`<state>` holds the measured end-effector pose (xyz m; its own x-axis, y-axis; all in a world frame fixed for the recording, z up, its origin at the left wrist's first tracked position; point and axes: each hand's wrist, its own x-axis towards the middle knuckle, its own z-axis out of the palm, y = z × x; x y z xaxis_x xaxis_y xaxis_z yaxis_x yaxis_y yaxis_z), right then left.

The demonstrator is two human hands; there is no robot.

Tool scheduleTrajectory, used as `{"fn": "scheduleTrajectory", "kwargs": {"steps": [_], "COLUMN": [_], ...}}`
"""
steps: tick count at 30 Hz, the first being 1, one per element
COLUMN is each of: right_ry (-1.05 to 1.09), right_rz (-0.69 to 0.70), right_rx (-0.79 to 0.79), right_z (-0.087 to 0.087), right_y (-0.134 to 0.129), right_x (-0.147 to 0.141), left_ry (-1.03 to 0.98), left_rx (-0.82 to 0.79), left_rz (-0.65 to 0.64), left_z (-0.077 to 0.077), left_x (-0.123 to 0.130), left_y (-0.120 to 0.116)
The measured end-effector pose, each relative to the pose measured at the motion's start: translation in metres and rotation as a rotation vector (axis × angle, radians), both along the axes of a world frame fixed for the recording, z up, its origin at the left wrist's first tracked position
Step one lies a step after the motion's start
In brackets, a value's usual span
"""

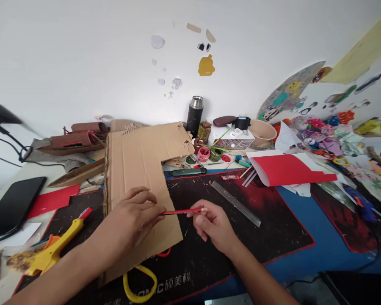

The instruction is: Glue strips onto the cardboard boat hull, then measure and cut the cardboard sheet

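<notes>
Between my two hands a thin red pencil (182, 211) is held level, just above the lower part of a large cut piece of brown cardboard (136, 156). My left hand (135, 216) rests over the cardboard, its fingers closed round the pencil's left end. The fingertips of my right hand (211, 222) pinch the other end over the black mat (190, 186). Yellow scissor handles (140, 284) stick out from beneath the cardboard's bottom edge. A clear ruler (236, 203) lies on the mat to the right.
A yellow glue gun (55, 250) and a black phone (14, 205) lie at the left. Behind stand a black thermos (195, 116) and open paint jars (203, 154). Red paper (292, 169) and a green cutter (189, 172) lie beyond the ruler.
</notes>
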<state>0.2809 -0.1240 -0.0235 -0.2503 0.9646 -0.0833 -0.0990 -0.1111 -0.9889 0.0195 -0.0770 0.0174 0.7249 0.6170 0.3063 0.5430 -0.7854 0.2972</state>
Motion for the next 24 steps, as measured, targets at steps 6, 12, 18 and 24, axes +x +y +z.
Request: {"fn": "scheduleTrajectory", "kwargs": {"steps": [6,12,18,24], "right_ry": [0.154,0.156,0.395,0.381], "right_rz": [-0.114,-0.188,-0.447,-0.365], "right_rx": [-0.071,-0.114,-0.083,-0.108], "right_z": [-0.006,-0.023,-0.034,-0.040], "right_y": [0.004,0.005,0.010,0.005], "right_x": [-0.005,-0.003,0.009,0.006], "left_ry": [-0.077,0.014,0.004,0.244], "left_rx": [-0.116,-0.234,-0.112,-0.012], "left_rz": [-0.013,-0.113,0.021,-0.187], "left_z": [0.003,0.002,-0.004,-0.026], "left_x": [0.029,0.050,0.089,0.168], "left_y": [-0.001,0.011,0.063,0.077]}}
